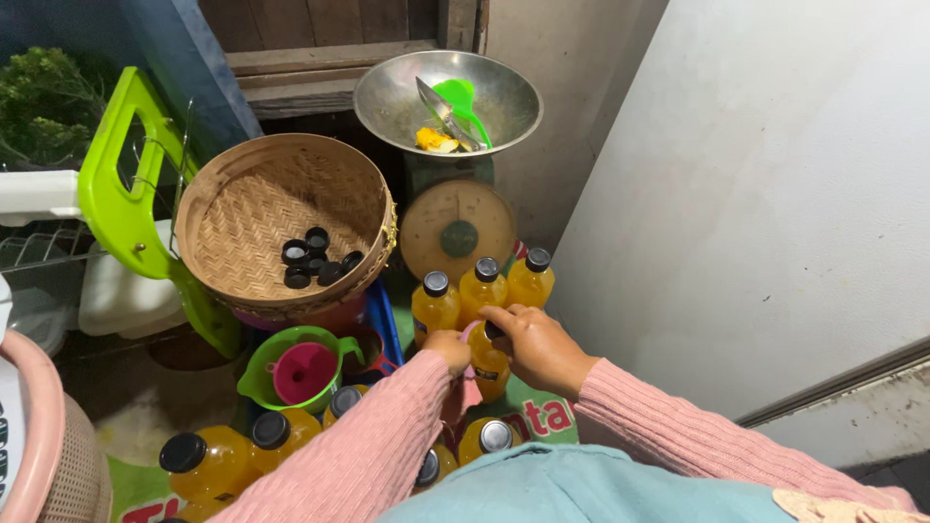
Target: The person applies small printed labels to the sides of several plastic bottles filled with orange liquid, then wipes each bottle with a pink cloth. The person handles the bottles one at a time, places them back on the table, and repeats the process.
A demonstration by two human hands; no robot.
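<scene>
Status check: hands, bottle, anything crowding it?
Left hand grips the orange bottle body. Right hand on its black cap. Three capped bottles stand close behind; loose caps sit in the woven basket.

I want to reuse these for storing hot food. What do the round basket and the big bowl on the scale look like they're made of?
The basket looks like woven bamboo or a similar plant strip: tan, matte, with a visible criss-cross weave and a bound rim. The bowl looks like metal, probably steel or aluminium: grey, smooth, with a dull sheen and a thin rolled edge. Which metal cannot be told from the picture.
</scene>
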